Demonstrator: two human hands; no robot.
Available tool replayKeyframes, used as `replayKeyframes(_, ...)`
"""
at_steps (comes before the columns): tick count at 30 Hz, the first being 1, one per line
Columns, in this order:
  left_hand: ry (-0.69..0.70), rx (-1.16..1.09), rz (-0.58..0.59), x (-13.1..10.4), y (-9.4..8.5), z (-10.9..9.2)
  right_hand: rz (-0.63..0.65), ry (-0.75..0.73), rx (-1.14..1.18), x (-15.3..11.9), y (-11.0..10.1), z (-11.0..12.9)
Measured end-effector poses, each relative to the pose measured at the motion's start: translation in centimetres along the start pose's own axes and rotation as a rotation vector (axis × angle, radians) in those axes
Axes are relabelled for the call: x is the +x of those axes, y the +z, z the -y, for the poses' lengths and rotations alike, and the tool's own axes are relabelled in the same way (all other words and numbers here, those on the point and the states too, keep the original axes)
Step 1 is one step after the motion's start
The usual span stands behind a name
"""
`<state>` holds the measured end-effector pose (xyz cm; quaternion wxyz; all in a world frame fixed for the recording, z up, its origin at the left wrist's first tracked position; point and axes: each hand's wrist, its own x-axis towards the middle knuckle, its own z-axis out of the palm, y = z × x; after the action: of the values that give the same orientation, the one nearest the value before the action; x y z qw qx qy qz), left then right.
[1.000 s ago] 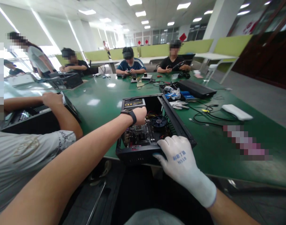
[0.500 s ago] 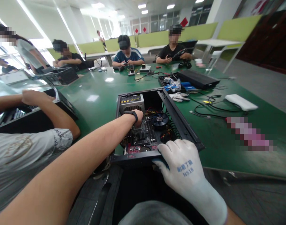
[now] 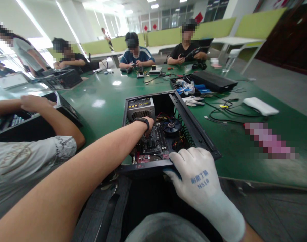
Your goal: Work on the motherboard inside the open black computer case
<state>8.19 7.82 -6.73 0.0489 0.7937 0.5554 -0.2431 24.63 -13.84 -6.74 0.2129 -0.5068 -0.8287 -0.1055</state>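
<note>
An open black computer case [image 3: 193, 126] lies on the green table at its near edge. My left hand [image 3: 149, 126], bare with a black wristband, reaches inside over the motherboard [image 3: 153, 144], just below the power supply [image 3: 140, 107]. Its fingers are mostly hidden, and whatever they touch cannot be made out. To its right is a round black fan [image 3: 171, 127]. My right hand [image 3: 193, 171], in a white glove, is closed round the front rim of the case, thumb outside and fingers over the top.
On the left, a person's bare hands work at another black case [image 3: 40, 126]. Beyond my case lie white gloves [image 3: 192, 101], a tray with blue items, and a flat black box [image 3: 214, 80]. Cables and a white object [image 3: 260, 106] are at right. Several people sit across the table.
The view has shifted slightly. My left hand stays inside the case with little visible movement, and my right hand keeps its hold on the rim.
</note>
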Motion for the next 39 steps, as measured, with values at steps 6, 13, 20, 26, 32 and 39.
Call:
replayKeyframes(6, 0.019, 0.047, 0.042, 0.3, 0.0, 0.3, -0.005, -0.001, 0.002, 0.0, 0.0, 0.0)
replayKeyframes(13, -0.014, 0.018, 0.056, 0.0, -0.3, 0.4, -0.001, -0.002, 0.0, 0.1, -0.1, 0.0)
replayKeyframes(20, 0.003, 0.088, 0.071, -0.6, -0.6, 0.0, 0.008, 0.01, 0.001, 0.0, -0.2, 0.1)
replayKeyframes(26, 0.004, 0.097, 0.068, -0.2, -0.6, 0.0, -0.006, 0.004, 0.004, 0.0, -0.1, 0.1)
replayKeyframes(32, 0.011, 0.1, 0.064, -0.8, -0.9, -0.2, -0.006, 0.008, 0.013, 0.0, -0.1, 0.2)
replayKeyframes(39, 0.042, 0.064, 0.046, -1.5, -1.0, -0.4, -0.006, 0.009, 0.011, -0.1, 0.1, 0.0)
